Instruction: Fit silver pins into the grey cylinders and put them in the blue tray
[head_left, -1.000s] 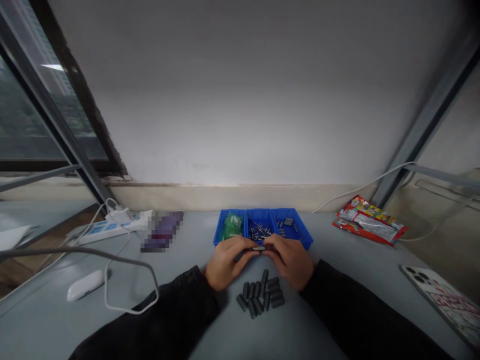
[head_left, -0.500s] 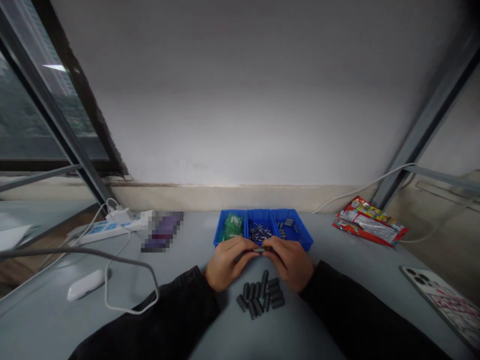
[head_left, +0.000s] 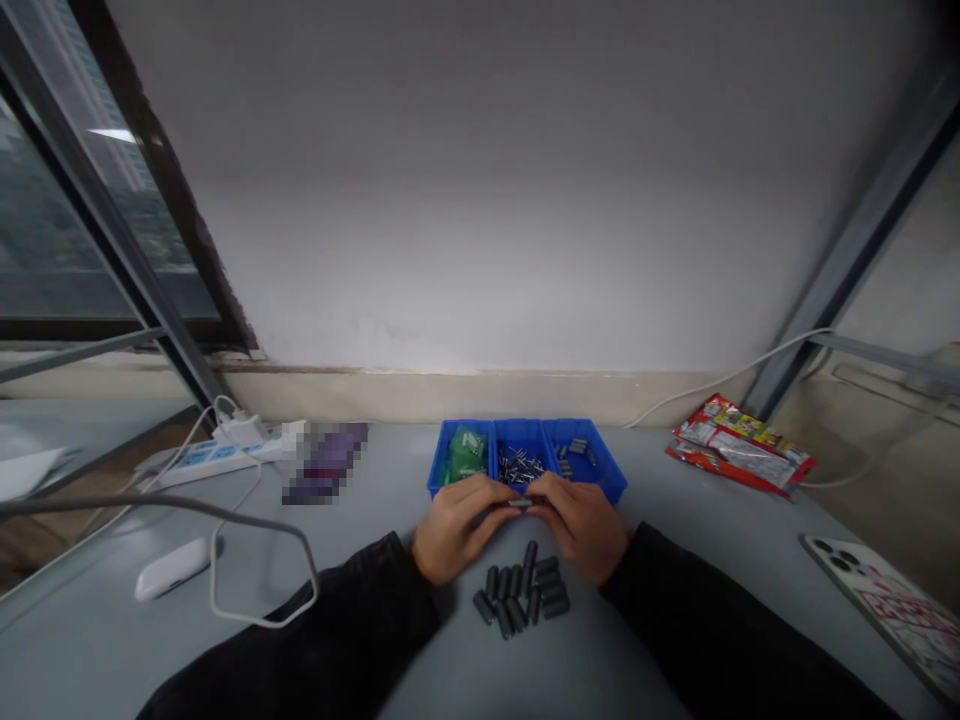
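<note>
Left hand (head_left: 452, 527), right hand (head_left: 583, 520): together, fingertips of both clamped on small grey part (head_left: 520, 503).
Part location: just above table (head_left: 712, 500), at near edge of blue three-compartment tray (head_left: 609, 478).
Pile of dark cylinders (head_left: 523, 595): on table, between wrists, near hands.

Your blue tray (head_left: 437, 464) looked like moulded plastic with a soft gloss, and its 3 compartments had smooth walls. The pins (head_left: 517, 463) in the middle one glinted like bare metal. The green bag (head_left: 465, 450) beside them was thin, crinkled plastic film. The small piece (head_left: 519, 503) in the grip of your left hand (head_left: 450, 525) and right hand (head_left: 581, 522) showed a dull metallic grey. The dark cylinders (head_left: 521, 590) were matt; whether plastic or rubber could not be told. The bench (head_left: 675, 510) was smooth and grey with a faint sheen. Your sleeves (head_left: 337, 630) were matt black cloth, and the snack wrapper (head_left: 739, 442) shone like foil.
</note>
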